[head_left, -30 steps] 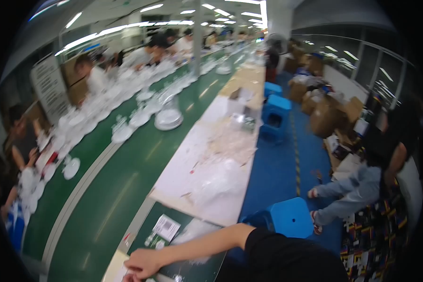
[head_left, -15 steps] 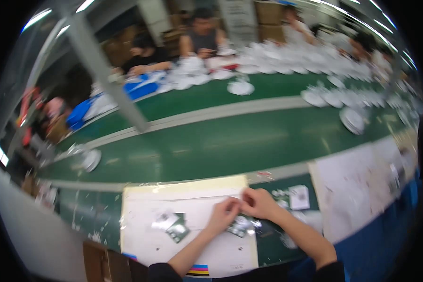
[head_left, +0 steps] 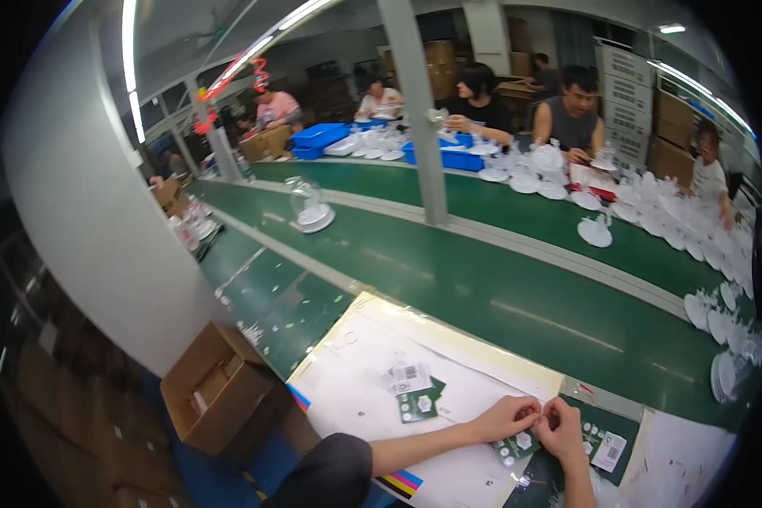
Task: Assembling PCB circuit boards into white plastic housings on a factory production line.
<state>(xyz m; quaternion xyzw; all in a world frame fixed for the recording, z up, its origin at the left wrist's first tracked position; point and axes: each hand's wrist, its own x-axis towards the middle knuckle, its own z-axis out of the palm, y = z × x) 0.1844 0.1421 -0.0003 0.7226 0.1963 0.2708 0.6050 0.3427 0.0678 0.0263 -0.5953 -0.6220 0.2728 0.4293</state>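
My left hand point(head_left: 513, 418) and my right hand point(head_left: 561, 430) meet fingertip to fingertip above the right side of a white paper sheet point(head_left: 347, 385). Both are closed in a pinch, and whatever is between the fingers is too small or hidden to make out. Just under them lies a dark green printed card point(head_left: 515, 450), partly covered by the hands. More green cards point(head_left: 418, 405), one with a white label, lie overlapped near the sheet's middle. To the right of my right hand rests another green card with a white label point(head_left: 608, 451).
Beyond the sheet runs a green conveyor belt point(head_left: 449, 292), carrying a clear dome on a white base point(head_left: 315, 218). A grey post point(head_left: 419, 127) rises behind it. An open cardboard box point(head_left: 216, 389) stands at left. Several people work across the belt beside many white-based clear pieces point(head_left: 550, 173) and blue bins point(head_left: 320, 135).
The view has swung to the left, so the sheet and hands appear farther right and the cardboard box shows more fully. My hands stay close together in a pinch.
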